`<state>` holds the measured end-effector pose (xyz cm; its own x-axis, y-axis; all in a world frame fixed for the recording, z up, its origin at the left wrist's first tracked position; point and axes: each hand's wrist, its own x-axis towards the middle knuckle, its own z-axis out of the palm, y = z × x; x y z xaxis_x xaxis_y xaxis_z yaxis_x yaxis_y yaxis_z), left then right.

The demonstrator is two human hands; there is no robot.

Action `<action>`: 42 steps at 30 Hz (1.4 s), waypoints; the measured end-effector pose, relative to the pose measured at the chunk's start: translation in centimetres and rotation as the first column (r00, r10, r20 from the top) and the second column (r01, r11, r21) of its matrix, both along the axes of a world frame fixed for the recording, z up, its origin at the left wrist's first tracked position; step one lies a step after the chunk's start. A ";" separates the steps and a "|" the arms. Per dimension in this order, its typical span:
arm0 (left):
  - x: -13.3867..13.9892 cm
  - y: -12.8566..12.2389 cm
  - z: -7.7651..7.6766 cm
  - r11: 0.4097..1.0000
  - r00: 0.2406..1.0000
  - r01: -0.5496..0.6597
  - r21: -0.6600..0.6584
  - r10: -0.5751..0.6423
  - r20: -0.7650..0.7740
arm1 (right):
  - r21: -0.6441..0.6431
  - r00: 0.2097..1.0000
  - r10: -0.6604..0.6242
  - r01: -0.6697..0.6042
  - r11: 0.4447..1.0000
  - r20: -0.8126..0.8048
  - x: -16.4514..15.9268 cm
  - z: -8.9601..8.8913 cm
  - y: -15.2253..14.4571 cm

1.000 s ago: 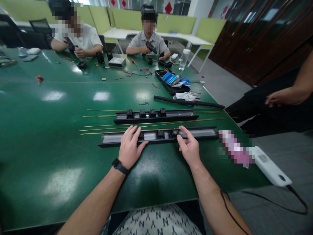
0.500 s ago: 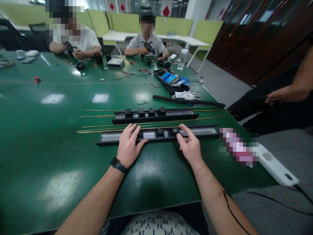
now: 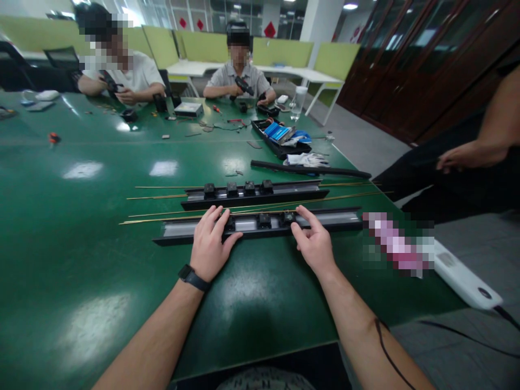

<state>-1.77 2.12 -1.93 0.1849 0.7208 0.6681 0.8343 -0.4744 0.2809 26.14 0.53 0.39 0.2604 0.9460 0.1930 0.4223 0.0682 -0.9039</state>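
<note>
A long black channel (image 3: 341, 218) with a pale inner strip lies across the table before me. My left hand (image 3: 210, 238) spans its left part, fingers over the far wall and thumb at the near one. Under those fingers one small black block (image 3: 229, 222) is partly hidden. My right hand (image 3: 314, 238) clasps the channel farther right, index finger stretched to the far wall, thumb nearer me, other fingers curled. Beside that thumb sits another black block (image 3: 289, 218); a third block (image 3: 264, 219) stands between my hands. Thin brass-coloured rods (image 3: 162, 215) run along the far side.
Behind lies a second channel (image 3: 300, 190) with several blocks. Farther back are a black bar (image 3: 309, 169), gloves (image 3: 306, 160) and a black tray (image 3: 260, 130). A white power strip (image 3: 467, 276) lies right. Two people work across the table; another person's hand (image 3: 459, 157) is at right.
The view has tilted slightly upward. Both hands keep their places on the channel, and the blocks show no clear movement.
</note>
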 end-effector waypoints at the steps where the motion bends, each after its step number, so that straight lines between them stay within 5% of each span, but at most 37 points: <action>1: 0.0 0.0 0.0 1.000 1.000 0.000 0.000 0.000 0.002 | -0.001 1.000 0.001 -0.001 1.000 0.001 0.0 0.1 0.0; 33: 0.0 0.2 -0.2 1.000 1.000 -0.005 -0.020 0.005 0.009 | 0.037 1.000 -0.002 0.001 0.999 0.009 0.1 -0.4 0.2; 42: 0.1 0.3 -0.4 1.000 1.000 -0.007 -0.023 0.007 0.000 | -0.073 0.992 0.038 -0.030 0.997 0.123 1.9 3.1 1.9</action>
